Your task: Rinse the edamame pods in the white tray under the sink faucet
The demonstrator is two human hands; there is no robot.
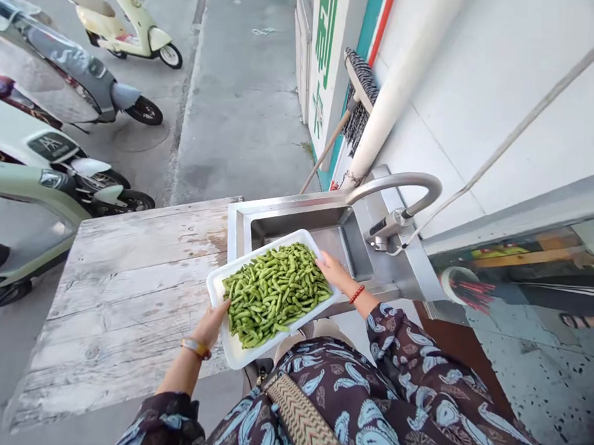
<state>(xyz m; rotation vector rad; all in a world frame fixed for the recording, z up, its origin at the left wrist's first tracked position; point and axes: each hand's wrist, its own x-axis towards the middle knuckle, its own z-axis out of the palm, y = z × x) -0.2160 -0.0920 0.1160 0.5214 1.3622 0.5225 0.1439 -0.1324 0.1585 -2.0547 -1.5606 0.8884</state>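
Observation:
A white rectangular tray (235, 355) is held level between my two hands, in front of my body. Green edamame pods (278, 292) are heaped over most of it. My left hand (212, 324) grips the tray's left end, thumb over the rim. At the opposite end, my right hand (335, 271) holds the rim the same way; the fingers under the tray are hidden. The tray hangs partly over the near edge of a steel sink (238, 236) and partly over the wooden tabletop beside it.
A curved faucet (402, 181) rises at the sink's right. The weathered wooden table (126, 294) extends left. Several scooters (133, 28) are parked beyond it. A mop (359, 87) leans by a white pipe (406, 83) along the right wall. Behind glass stands a cup of red sticks (454, 285).

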